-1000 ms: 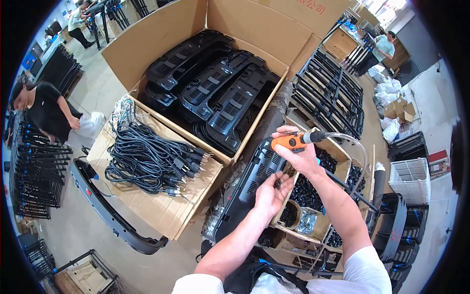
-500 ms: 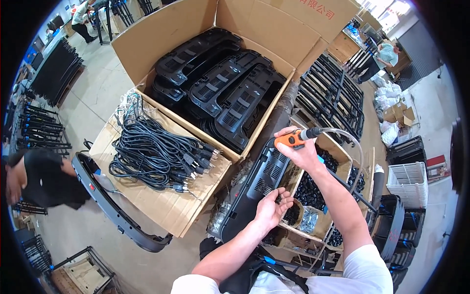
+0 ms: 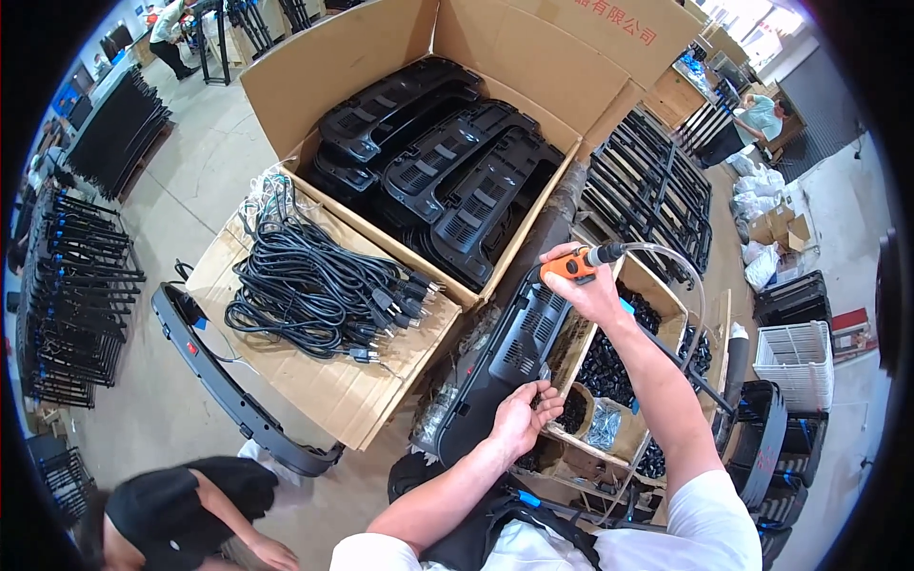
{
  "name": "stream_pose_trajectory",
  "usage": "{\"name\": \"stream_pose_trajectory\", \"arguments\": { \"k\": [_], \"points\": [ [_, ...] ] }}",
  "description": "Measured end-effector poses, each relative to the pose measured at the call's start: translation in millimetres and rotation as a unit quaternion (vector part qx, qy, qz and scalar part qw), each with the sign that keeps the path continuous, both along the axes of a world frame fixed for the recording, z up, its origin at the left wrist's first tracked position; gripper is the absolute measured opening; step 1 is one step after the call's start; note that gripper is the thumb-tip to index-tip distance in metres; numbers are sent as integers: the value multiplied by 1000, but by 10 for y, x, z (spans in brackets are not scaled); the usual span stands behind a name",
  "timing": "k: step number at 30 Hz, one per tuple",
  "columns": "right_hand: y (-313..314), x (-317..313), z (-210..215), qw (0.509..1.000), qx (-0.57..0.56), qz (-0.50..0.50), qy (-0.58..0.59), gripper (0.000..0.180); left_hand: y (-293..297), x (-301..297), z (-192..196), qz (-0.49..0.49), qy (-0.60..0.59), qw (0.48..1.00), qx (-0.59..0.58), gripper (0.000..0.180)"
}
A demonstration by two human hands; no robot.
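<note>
My right hand (image 3: 595,293) is wrapped round an orange air screwdriver (image 3: 567,265), with a clear hose running from its end. The tool is over the far end of a long black vented plastic panel (image 3: 522,352), and its tip is hidden. My left hand (image 3: 519,419) is beside the panel's right edge at its near part, palm turned up and fingers curled together. What those fingers hold, if anything, is too small to make out. Close by the left hand, a divided wooden tray (image 3: 619,445) contains silver screws (image 3: 604,425), small dark screws (image 3: 573,411) and black plastic parts (image 3: 605,366).
A large cardboard box (image 3: 319,211) of black vented panels (image 3: 457,171) stands beyond. Black power cords (image 3: 314,281) lie on cardboard (image 3: 333,400) at left, by a curved black frame (image 3: 224,385). A person in black (image 3: 176,514) is at lower left; black metal frames (image 3: 652,190) stand at right.
The person in black at left has moved toward the lower edge and nearer me. My view has shifted slightly. My left fingers have drawn closer together, while my right hand still grips the screwdriver.
</note>
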State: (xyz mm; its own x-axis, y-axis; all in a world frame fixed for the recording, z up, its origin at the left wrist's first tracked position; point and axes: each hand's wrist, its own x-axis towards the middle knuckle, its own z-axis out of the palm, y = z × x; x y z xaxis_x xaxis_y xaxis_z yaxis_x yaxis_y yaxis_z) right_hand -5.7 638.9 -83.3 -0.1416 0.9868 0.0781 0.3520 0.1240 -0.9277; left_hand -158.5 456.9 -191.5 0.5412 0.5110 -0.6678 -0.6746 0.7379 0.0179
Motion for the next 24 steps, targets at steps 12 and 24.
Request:
{"name": "stream_pose_trajectory", "arguments": {
  "k": [12, 24],
  "points": [
    [-111, 18, -58, 997, -17, -68, -32, 45, -131, -180, -15, -30, 46, 997, 61, 30],
    [-1829, 466, 422, 964, 16, -241, 110, 49, -276, -731, 211, -156, 56, 971, 170, 33]
  ]
}}
